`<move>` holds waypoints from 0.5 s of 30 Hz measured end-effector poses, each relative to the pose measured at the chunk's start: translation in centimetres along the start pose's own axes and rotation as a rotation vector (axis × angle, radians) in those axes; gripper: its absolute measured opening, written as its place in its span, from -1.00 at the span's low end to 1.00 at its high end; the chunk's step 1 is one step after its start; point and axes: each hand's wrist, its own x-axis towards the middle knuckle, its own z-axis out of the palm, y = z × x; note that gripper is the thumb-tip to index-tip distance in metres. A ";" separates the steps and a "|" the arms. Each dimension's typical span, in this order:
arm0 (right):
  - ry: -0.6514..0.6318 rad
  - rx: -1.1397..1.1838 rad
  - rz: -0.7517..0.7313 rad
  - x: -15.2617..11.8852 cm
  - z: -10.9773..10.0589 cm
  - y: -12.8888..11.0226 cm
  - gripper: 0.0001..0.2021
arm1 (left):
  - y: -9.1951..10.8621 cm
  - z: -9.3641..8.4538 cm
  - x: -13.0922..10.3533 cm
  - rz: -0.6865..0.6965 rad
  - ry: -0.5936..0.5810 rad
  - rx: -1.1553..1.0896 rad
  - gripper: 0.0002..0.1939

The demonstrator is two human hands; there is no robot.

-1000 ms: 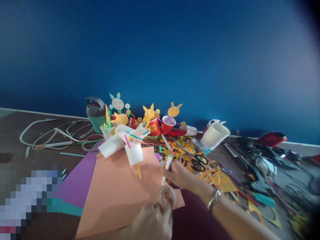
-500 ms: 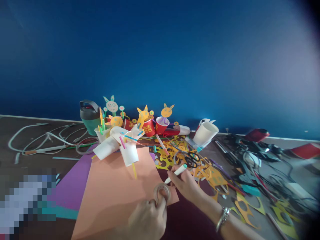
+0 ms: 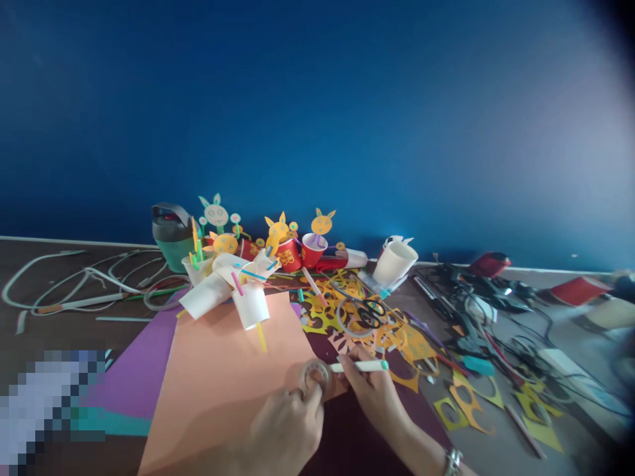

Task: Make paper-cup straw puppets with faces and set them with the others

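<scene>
My left hand [image 3: 290, 423] presses a roll of clear tape [image 3: 317, 377] onto a sheet of orange paper [image 3: 218, 383], near its right edge. In my right hand [image 3: 370, 387] is a white marker [image 3: 360, 365] with a pale green end, held almost level. The marker's left end meets the right side of the tape roll; whether it touches the paper there I cannot tell. Beneath the orange sheet lie purple paper [image 3: 131, 377] and dark maroon paper [image 3: 357, 443]. A white paper cup [image 3: 251, 307] with straws through it lies on the far part of the orange sheet.
Beyond stand red cups [image 3: 288, 256] with paper animal faces, and a green bottle [image 3: 173, 241]. Scissors [image 3: 371, 313] lie among yellow paper scraps [image 3: 407, 344]. Another white cup [image 3: 394, 268] stands farther right, near tangled cables [image 3: 530, 350]. White cords [image 3: 99, 277] are at left.
The marker has gone from slanted to nearly level and swung around to the right side of the tape roll. My right hand has shifted slightly lower. The whole view has drifted left slightly.
</scene>
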 end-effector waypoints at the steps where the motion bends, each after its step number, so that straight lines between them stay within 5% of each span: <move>1: 0.008 0.000 0.009 -0.2 0.0 -0.1 -0.65 | 0.0 0.0 0.0 0.002 -0.008 -0.006 -0.70; 15: 0.105 0.022 0.009 -2.7 0.6 0.0 -0.64 | 0.3 0.3 0.2 -0.043 0.067 0.062 -0.60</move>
